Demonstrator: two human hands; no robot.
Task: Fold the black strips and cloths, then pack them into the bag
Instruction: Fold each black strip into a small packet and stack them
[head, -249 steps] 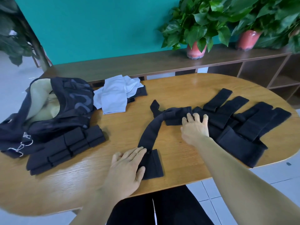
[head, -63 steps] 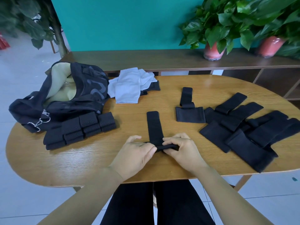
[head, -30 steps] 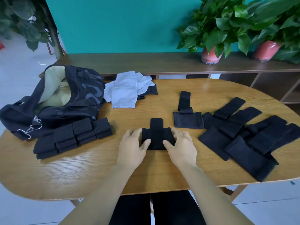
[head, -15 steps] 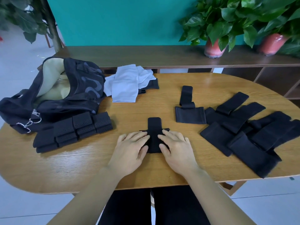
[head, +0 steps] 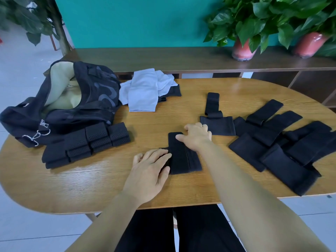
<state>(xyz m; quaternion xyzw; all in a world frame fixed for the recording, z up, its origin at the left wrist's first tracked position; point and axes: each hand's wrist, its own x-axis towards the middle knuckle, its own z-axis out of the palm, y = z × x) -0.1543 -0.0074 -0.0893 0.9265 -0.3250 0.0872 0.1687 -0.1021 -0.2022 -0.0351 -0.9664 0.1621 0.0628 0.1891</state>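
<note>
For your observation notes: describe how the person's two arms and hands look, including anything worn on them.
Both forearms are bare, with no sleeves in view. The left hand and right hand wear no gloves, and no rings, watch or bracelets show. Dark trousers cover the lap below.

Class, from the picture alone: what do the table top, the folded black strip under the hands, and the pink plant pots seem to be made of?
Table top: wood or wood veneer, glossy; visible grain.
Folded black strip: matte, soft fabric; likely elastic.
Pink plant pots: glazed ceramic or plastic; shiny, unclear which.
</note>
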